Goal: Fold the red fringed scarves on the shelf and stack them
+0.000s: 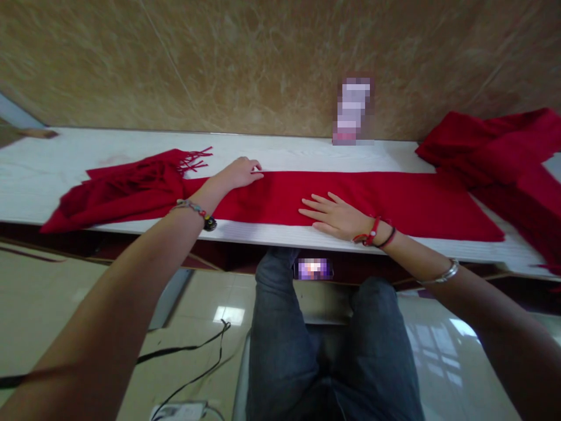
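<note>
A long red scarf [394, 199] lies flattened lengthwise along a white narrow tabletop [280, 153]. At its left part, my left hand [240, 173] has bent fingers at the scarf's far edge, thumb and fingertips pinched on the cloth there. My right hand [339, 218] rests palm down on the middle of the scarf, fingers spread and holding nothing. To the left, a bunched heap of red fabric [131, 190] with fringe tassels [195, 159] lies on the scarf's left end. Whether the heap is part of the same scarf I cannot tell.
More crumpled red fabric [495, 152] lies at the right end, hanging over the front edge. A brown marbled wall [263, 70] stands behind the tabletop. Below are a lit phone-like screen [312, 269], my knees, and black cables [188, 349] on the tiled floor.
</note>
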A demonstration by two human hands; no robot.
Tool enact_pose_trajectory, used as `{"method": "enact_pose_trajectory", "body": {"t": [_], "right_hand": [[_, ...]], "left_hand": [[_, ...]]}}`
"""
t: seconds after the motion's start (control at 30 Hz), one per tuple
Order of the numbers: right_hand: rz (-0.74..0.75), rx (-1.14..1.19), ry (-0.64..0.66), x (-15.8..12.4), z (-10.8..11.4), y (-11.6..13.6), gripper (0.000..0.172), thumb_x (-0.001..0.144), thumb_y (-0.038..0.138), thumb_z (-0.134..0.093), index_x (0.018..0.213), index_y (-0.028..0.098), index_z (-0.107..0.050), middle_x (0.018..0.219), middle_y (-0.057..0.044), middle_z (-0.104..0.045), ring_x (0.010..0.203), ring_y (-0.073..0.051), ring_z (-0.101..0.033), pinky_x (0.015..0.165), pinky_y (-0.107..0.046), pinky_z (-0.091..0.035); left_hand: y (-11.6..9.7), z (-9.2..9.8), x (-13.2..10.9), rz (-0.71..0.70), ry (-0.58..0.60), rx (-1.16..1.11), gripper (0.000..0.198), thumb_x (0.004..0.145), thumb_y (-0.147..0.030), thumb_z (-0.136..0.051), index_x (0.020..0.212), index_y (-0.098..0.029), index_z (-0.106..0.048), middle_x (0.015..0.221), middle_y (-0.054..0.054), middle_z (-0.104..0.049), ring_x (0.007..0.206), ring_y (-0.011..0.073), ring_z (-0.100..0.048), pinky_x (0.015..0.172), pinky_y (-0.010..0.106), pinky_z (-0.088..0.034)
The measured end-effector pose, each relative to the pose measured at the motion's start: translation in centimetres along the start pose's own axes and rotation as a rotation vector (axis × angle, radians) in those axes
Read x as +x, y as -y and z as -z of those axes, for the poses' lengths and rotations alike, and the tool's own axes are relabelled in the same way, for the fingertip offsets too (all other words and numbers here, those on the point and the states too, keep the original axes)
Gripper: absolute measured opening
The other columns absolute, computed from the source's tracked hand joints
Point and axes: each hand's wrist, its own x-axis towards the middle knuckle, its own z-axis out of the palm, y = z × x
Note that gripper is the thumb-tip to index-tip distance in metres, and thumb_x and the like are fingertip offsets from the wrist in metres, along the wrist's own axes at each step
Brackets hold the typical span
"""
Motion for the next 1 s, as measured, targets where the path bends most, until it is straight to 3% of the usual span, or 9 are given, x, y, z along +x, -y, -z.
{"method": "enact_pose_trajectory", "body": {"t": [0.2, 0.37, 0.5, 0.67, 0.8, 0.9, 1.0], "right_hand": [[-0.024, 0.022, -0.008, 0.0, -0.1, 0.1, 0.047, 0.095, 0.033, -0.025, 0.139, 0.024, -0.039, 0.147, -0.006, -0.034, 0.136, -0.026, -0.026, 0.108, -0.054, -0.02], [-0.01, -0.002, -0.019, 0.1, -0.2, 0.1, 0.048, 0.094, 0.03, -0.028, 0.139, 0.023, -0.039, 0.146, -0.007, -0.035, 0.136, -0.027, -0.027, 0.107, -0.054, -0.021], [-0.001, -0.003, -0.009, 0.0, -0.2, 0.1, 0.048, 0.094, 0.033, -0.029, 0.14, 0.024, -0.037, 0.147, -0.006, -0.034, 0.136, -0.027, -0.026, 0.107, -0.054, -0.021], [-0.003, 0.03, -0.02, 0.1, -0.1, 0.2, 0.047, 0.094, 0.035, -0.03, 0.139, 0.026, -0.039, 0.146, -0.005, -0.035, 0.136, -0.026, -0.027, 0.108, -0.054, -0.02], [-0.077, 0.1, -0.085, 0.1, 0.2, 0.1, 0.046, 0.096, 0.034, -0.024, 0.134, 0.023, -0.046, 0.143, -0.006, -0.042, 0.135, -0.022, -0.03, 0.109, -0.049, -0.023], [-0.251, 0.069, -0.147, -0.2, 0.4, -0.3, 0.048, 0.096, 0.034, -0.024, 0.135, 0.018, -0.045, 0.144, -0.01, -0.039, 0.135, -0.024, -0.029, 0.109, -0.05, -0.023], [-0.374, -0.025, -0.075, -0.6, 0.4, -0.8, 0.049, 0.095, 0.038, -0.027, 0.139, 0.021, -0.04, 0.147, -0.009, -0.033, 0.136, -0.029, -0.026, 0.107, -0.056, -0.023]], "left_hand": [[0.4, 0.9, 1.2, 0.055, 0.102, -0.091, 0.032, 0.077, -0.028, -0.054, 0.105, -0.017, -0.065, 0.097, 0.003, -0.067, 0.087, 0.0171, -0.059, 0.076, 0.022, -0.043], [1.7, 1.0, 2.6, 0.072, -0.041, -0.121, 0.032, 0.08, -0.028, -0.048, 0.104, -0.015, -0.064, 0.101, 0.004, -0.066, 0.088, 0.0177, -0.059, 0.077, 0.024, -0.043], [1.8, 0.6, 3.0, 0.003, -0.005, -0.039, 0.032, 0.081, -0.021, -0.046, 0.107, -0.014, -0.062, 0.103, 0.007, -0.065, 0.091, 0.0193, -0.058, 0.078, 0.026, -0.043], [-0.9, 0.0, 1.9, -0.122, -0.073, 0.113, 0.046, 0.084, -0.007, -0.033, 0.125, -0.015, -0.052, 0.123, 0.012, -0.051, 0.111, 0.0218, -0.047, 0.091, 0.038, -0.037], [-4.1, -1.3, -0.4, -0.168, -0.231, -0.021, 0.047, 0.088, -0.016, -0.036, 0.135, -0.017, -0.041, 0.14, 0.013, -0.035, 0.125, 0.0252, -0.036, 0.099, 0.04, -0.033], [-4.9, -2.3, -1.9, -0.312, -0.035, -0.081, 0.049, 0.092, -0.036, -0.036, 0.14, -0.023, -0.035, 0.148, 0.009, -0.026, 0.135, 0.026, -0.026, 0.106, 0.044, -0.024], [-3.9, -2.6, -2.5, -0.381, 0.176, -0.078, 0.054, 0.093, -0.044, -0.029, 0.145, -0.027, -0.023, 0.153, 0.005, -0.016, 0.14, 0.0245, -0.013, 0.11, 0.045, -0.015]]}}
